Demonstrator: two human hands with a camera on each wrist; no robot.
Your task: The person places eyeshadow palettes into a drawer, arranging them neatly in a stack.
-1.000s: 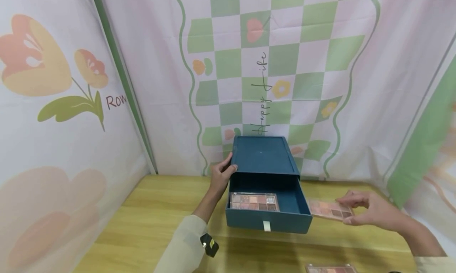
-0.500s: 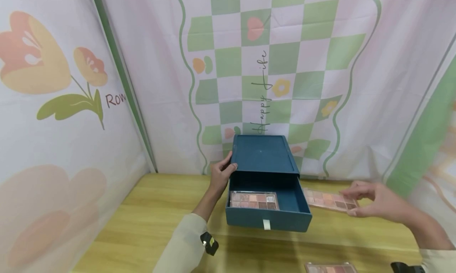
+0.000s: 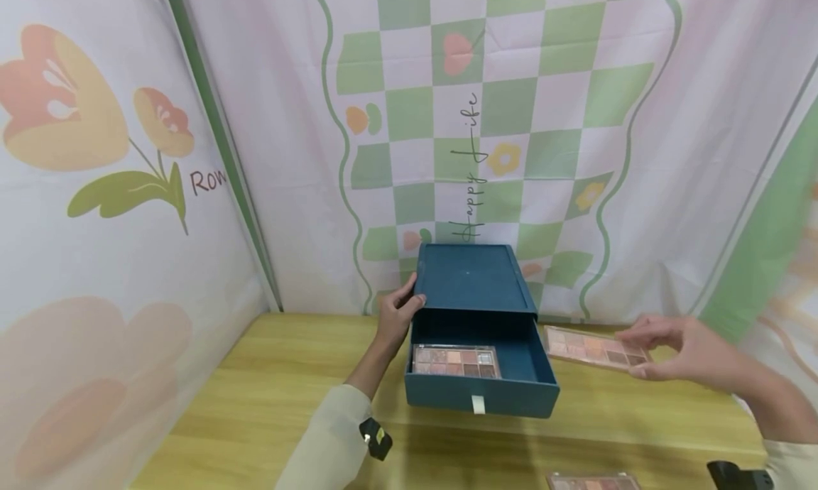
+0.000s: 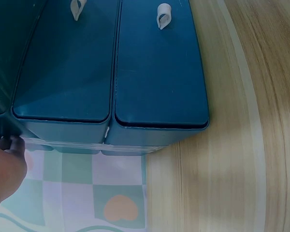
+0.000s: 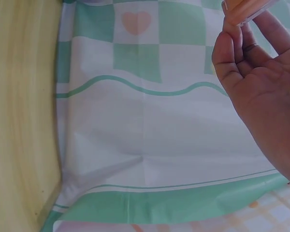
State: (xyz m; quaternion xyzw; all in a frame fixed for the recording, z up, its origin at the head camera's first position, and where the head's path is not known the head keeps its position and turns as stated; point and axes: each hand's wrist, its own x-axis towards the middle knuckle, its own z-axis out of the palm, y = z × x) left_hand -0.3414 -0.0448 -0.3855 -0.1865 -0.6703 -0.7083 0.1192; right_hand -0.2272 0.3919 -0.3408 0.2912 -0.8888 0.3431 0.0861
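Observation:
A dark blue drawer box (image 3: 473, 277) stands against the back curtain, its top drawer (image 3: 476, 398) pulled out. At the box's upper left edge, my left hand (image 3: 396, 316) grips the side with the thumb at the front corner. One eyeshadow palette (image 3: 455, 362) with a clear lid lies in the drawer's left part. Just right of the drawer, my right hand (image 3: 686, 351) pinches a second eyeshadow palette (image 3: 588, 348) by its right end, holding it raised and tilted. Only a corner of that palette (image 5: 246, 10) shows in the right wrist view.
Another palette (image 3: 593, 482) lies on the wooden table (image 3: 287, 376) at the bottom edge, partly cut off. Lower drawers (image 4: 159, 67) with white pull tabs (image 4: 164, 15) are closed. Printed curtains (image 3: 562, 192) enclose the back and sides.
My right hand has moved slightly up and to the right with the palette, which now sits higher beside the drawer. The left hand and the box have stayed put.

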